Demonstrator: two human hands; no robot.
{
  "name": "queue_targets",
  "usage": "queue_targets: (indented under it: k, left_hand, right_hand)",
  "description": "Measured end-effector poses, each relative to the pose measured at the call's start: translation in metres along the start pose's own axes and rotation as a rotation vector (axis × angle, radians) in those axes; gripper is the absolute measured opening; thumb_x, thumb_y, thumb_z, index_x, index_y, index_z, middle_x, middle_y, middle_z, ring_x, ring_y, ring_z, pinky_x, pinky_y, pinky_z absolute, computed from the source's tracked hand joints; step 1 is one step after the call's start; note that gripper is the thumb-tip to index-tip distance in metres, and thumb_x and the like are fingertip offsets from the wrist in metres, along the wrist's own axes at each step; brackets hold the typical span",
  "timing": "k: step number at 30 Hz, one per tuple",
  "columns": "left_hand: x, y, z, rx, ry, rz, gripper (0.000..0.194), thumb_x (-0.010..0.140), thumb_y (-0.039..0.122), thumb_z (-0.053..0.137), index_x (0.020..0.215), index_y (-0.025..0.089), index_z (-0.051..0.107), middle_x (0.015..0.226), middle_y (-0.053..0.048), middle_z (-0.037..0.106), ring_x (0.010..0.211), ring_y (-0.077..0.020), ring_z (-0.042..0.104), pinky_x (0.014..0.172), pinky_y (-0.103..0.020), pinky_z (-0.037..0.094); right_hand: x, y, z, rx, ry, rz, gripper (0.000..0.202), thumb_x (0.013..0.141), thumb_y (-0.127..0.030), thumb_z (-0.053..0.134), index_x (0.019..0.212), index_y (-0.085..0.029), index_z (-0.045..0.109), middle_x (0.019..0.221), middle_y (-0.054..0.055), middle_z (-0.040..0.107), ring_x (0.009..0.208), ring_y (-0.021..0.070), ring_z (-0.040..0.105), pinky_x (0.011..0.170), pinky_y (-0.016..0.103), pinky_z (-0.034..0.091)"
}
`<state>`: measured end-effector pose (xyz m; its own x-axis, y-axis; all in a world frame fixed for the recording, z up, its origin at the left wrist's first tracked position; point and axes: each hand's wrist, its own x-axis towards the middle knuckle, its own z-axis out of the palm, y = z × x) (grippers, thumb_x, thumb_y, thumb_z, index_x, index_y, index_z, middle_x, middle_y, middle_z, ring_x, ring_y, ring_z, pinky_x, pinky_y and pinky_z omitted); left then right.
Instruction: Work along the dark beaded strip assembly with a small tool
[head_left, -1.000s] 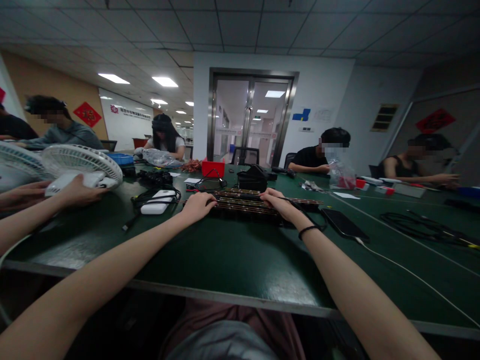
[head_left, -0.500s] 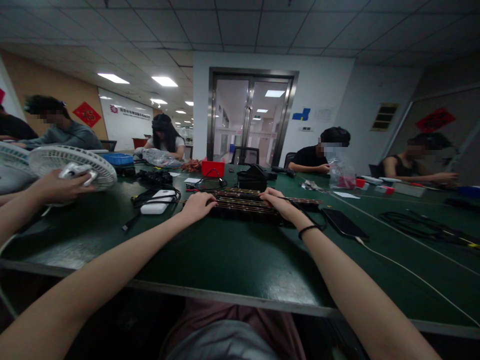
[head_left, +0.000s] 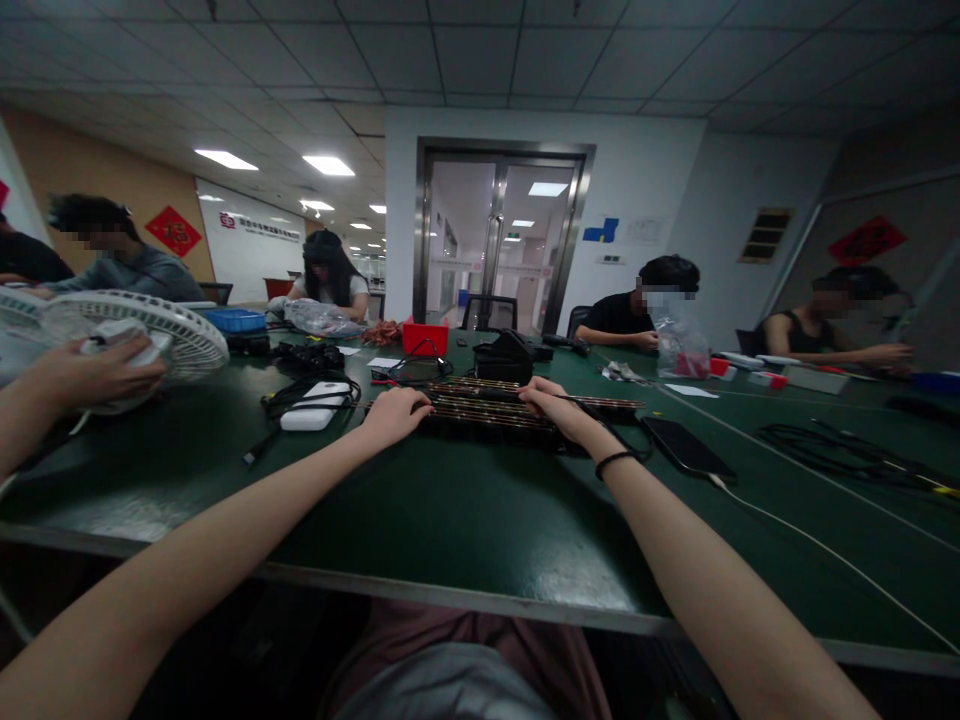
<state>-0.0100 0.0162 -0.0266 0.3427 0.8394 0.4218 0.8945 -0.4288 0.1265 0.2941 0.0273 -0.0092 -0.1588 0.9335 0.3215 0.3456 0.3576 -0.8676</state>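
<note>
Across the green table in front of me lie several thin, shiny strips (head_left: 487,410), side by side, with dark material under and between them. My left hand (head_left: 395,417) rests at their left part, fingers curled and fingertips pinched; what lies between them is hidden. Toward the right part of the strips, my right hand (head_left: 556,405) has thumb and fingers closed on a black cable (head_left: 611,425), which trails off past my wrist. A dark piece lies over the strips between both hands.
A white power bank (head_left: 311,408) with black cables is left of my hands. A phone (head_left: 688,447) on a white cord lies right. Behind stand a red box (head_left: 425,338) and black case (head_left: 502,355). At left, a co-worker's hand (head_left: 112,370) holds a white device by a fan (head_left: 176,330).
My hands have stayed nearly in place on the strips. The co-worker's hand at the left has shifted left with the white device, and the fan has moved slightly.
</note>
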Motion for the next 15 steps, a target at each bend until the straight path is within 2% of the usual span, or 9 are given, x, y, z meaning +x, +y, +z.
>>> queue_targets:
  k: [15]
  left_hand:
    - [-0.0008,0.0035,-0.0029,0.038,-0.015,-0.002,0.026,0.099,0.028,0.052,0.111,0.021,0.075,0.116,-0.008,0.076,0.108,-0.0257,0.069,0.096,-0.037,0.051]
  right_hand:
    - [0.0017,0.0041,-0.0028,-0.017,-0.015,-0.009,0.025,0.073,-0.037,0.063,0.065,-0.024,0.042,0.054,-0.006,0.041,0.056,0.0132,0.039,0.056,0.027,0.030]
